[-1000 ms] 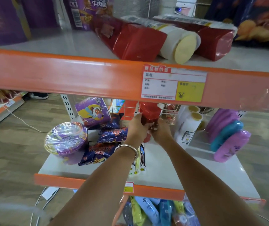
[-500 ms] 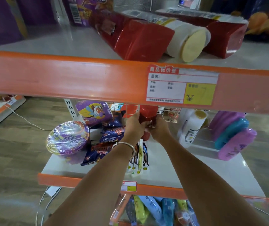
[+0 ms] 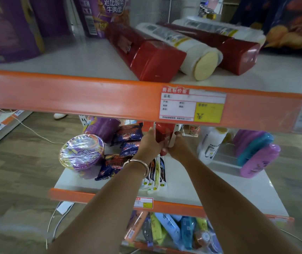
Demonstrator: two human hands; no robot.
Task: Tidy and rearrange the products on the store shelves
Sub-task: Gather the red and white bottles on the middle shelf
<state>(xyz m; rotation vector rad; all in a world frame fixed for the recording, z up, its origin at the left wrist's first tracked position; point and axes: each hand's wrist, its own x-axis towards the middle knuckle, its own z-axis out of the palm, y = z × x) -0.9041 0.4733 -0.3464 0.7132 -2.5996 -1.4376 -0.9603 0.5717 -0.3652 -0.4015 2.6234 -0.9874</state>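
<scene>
- I see the orange-fronted upper shelf (image 3: 73, 92) spanning the view at 12 o'clock, with a white-and-yellow price label (image 3: 192, 105) stuck on its front edge toward 1 o'clock.
- On that upper shelf lie two long red rectangular packs (image 3: 157, 61) on their sides, with a white-wrapped tube of round biscuits (image 3: 201, 61) between them; tall purple noodle bags (image 3: 9, 28) stand at 10 o'clock.
- The white middle shelf with an orange lip (image 3: 229, 186) sits at the centre; both of my forearms reach over it.
- At 9 o'clock on it a purple foil-lidded noodle bowl (image 3: 81, 152) lies tipped, touching dark blue snack packets (image 3: 128, 143).
- At 3 o'clock pink, purple and teal bottles (image 3: 258, 158) lie in a row, with a white shampoo bottle with a yellow cap (image 3: 212, 143) near them.
- The red plastic container (image 3: 162, 137) stands at the back of the middle shelf, its top hidden by the upper shelf's edge.
- My left hand (image 3: 151, 143), a metal bangle (image 3: 139, 163) at the wrist, is wrapped on the container's left side.
- My right hand (image 3: 179, 145) presses its right side, so both hands clasp it.
</scene>
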